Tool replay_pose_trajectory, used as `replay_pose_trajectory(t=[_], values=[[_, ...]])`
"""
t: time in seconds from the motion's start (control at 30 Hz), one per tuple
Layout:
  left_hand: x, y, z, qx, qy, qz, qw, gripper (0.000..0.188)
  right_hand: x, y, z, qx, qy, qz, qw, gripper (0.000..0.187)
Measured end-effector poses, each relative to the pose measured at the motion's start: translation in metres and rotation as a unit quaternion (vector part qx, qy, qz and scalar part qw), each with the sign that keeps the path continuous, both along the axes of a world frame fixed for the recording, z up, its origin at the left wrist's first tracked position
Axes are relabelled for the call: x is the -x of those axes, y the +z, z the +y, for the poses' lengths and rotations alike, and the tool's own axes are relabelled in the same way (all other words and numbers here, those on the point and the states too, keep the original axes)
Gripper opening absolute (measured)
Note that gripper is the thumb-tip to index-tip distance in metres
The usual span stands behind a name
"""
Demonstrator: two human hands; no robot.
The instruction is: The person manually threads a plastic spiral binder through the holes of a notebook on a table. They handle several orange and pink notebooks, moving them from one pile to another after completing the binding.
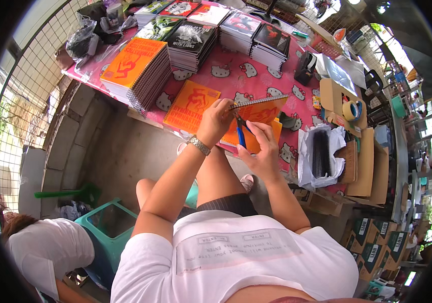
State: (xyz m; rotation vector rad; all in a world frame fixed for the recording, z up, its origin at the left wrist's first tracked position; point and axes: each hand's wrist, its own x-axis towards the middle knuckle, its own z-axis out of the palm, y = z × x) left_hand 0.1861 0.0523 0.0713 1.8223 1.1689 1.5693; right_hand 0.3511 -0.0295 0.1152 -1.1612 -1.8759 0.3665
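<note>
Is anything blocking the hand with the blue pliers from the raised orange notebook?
Nothing visible blocks the right hand; its blue-handled pliers reach up to the raised orange notebook, beside the left hand.

Your head-worn left fisheye camera looks down from close beside the pink, cat-patterned, cloth-covered table (233, 59), facing across it.

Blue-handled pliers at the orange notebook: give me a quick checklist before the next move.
1. Left hand on the orange notebook, near one end of its spiral binding: ok.
2. Right hand holding the blue-handled pliers: ok.
3. Plier tips closed on the wire: cannot tell, too small.
4. Space beside the left hand free: not ok, a flat orange cover lies to its left.
5. Black coils away from both hands: ok, off to the right.
</note>
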Motion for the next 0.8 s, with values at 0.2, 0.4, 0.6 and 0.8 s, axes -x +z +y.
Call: replay_pose_trajectory(t=[0.2, 0.4, 0.6, 0.8], values=[[0.007, -0.005, -0.001, 0.041, -0.037, -0.003, 0.998, 0.016, 0.005, 0.004, 0.009, -0.02, -0.002, -0.054, 0.998, 0.061], [0.007, -0.012, -0.003, 0.076, -0.049, -0.018, 0.996, 0.019, 0.003, 0.001, 0.003, -0.05, -0.01, -0.045, 0.998, 0.057], [0.005, -0.011, -0.009, 0.059, -0.036, -0.047, 0.996, 0.016, -0.004, -0.004, 0.005, 0.042, 0.025, -0.008, 0.999, 0.052], [0.016, 0.003, -0.015, 0.034, -0.022, -0.02, 0.999, 0.019, -0.007, -0.01, -0.013, 0.387, 0.145, 0.461, 0.785, 0.051]])
